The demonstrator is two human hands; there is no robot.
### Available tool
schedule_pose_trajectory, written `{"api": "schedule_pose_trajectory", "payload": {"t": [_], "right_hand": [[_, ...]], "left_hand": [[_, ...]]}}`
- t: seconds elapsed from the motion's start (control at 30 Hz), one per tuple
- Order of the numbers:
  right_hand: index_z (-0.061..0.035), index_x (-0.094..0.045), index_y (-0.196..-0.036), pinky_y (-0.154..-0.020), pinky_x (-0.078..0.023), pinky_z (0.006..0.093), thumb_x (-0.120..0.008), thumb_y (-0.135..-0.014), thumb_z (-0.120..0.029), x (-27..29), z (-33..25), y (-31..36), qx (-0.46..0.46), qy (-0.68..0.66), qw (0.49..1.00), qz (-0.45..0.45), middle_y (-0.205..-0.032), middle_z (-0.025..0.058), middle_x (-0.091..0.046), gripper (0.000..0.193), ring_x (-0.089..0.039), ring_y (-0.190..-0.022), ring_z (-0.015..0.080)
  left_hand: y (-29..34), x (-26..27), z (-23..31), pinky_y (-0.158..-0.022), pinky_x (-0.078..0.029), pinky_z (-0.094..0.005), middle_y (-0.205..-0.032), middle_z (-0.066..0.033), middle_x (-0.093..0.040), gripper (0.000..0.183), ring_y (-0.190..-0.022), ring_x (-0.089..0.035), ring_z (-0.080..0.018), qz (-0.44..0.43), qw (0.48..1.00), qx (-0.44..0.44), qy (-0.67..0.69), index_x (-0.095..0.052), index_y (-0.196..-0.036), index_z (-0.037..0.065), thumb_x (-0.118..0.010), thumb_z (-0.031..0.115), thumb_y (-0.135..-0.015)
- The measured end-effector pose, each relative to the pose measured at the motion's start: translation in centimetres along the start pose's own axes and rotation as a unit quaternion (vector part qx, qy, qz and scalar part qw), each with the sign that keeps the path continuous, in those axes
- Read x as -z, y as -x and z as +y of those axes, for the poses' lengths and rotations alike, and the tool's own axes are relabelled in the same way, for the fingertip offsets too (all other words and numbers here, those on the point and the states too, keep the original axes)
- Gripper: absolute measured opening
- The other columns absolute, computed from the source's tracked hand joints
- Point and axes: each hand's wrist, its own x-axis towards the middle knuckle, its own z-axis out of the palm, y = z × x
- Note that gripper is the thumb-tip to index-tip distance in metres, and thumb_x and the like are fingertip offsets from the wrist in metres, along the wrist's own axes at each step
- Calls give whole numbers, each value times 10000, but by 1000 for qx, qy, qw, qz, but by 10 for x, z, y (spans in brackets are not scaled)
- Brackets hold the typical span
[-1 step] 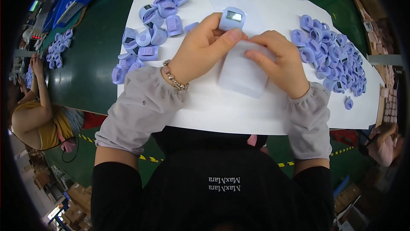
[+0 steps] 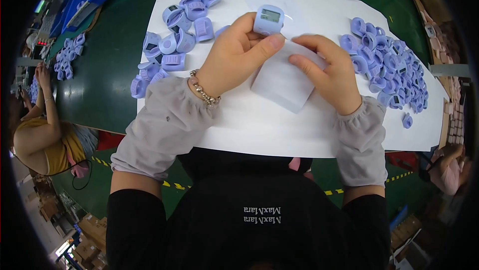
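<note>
A lilac ring-shaped counter (image 2: 269,19), screen up, just above a white pad (image 2: 284,83).

Head-worn fisheye view, directed steeply downward at close range onto the white sheet (image 2: 259,130) and green table (image 2: 110,60).

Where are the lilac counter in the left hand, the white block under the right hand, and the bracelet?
lilac counter (image 2: 269,19), head view, screen face
white block (image 2: 282,83), head view, top face
bracelet (image 2: 203,92), head view, beads at the wrist

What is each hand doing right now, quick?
Left hand: closed on a small lilac device with a screen, thumb touching the white pad.
Right hand: fingers pressed on the white pad, not gripping around it.
</note>
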Motion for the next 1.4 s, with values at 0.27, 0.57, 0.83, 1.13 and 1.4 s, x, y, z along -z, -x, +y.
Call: {"api": "schedule_pose_trajectory", "payload": {"t": [0.27,0.57,0.83,1.13,1.4], "right_hand": [[-23,-669,-943,-711,-430,304,-708,-736,-20,-5,-2,-6,121,157,963,184,-895,80,-606,211,-564,-768,221],[-36,-675,-863,-635,-397,302,-729,-675,8,-10,-14,-2,145,251,936,200,-812,43,-589,201,-545,-706,217],[-16,-616,-797,-591,-373,226,-682,-722,12,-9,-14,-1,-40,-12,985,167,-772,13,-570,104,-439,-649,106],[-2,-564,-839,-673,-389,216,-632,-780,11,-2,-13,1,-16,-64,990,122,-863,31,-555,91,-456,-727,104],[-1,-583,-823,-767,-442,247,-638,-769,5,-3,-11,0,-15,-248,957,153,-1008,65,-568,77,-537,-850,134]], "left_hand": [[-2,-2,-1,-801,-499,-220,-1021,-76,-601,361,-915,-607,-101,55,998,10,1,-476,-1164,-30,-643,50,-855],[-2,-1,-4,-755,-492,-219,-1021,-48,-594,346,-909,-581,-81,61,998,9,-6,-508,-1170,16,-654,81,-864],[-2,-2,-5,-829,-491,-237,-1026,-66,-597,340,-928,-591,-106,46,998,-14,-28,-503,-1146,-20,-652,46,-847],[-2,-1,-7,-784,-478,-225,-999,-60,-604,313,-886,-590,-96,23,998,14,-48,-525,-1132,-31,-629,124,-881],[1,0,-4,-905,-477,-275,-1093,-79,-583,317,-1000,-582,-136,-78,987,14,-140,-493,-1218,-42,-516,135,-956]]}}
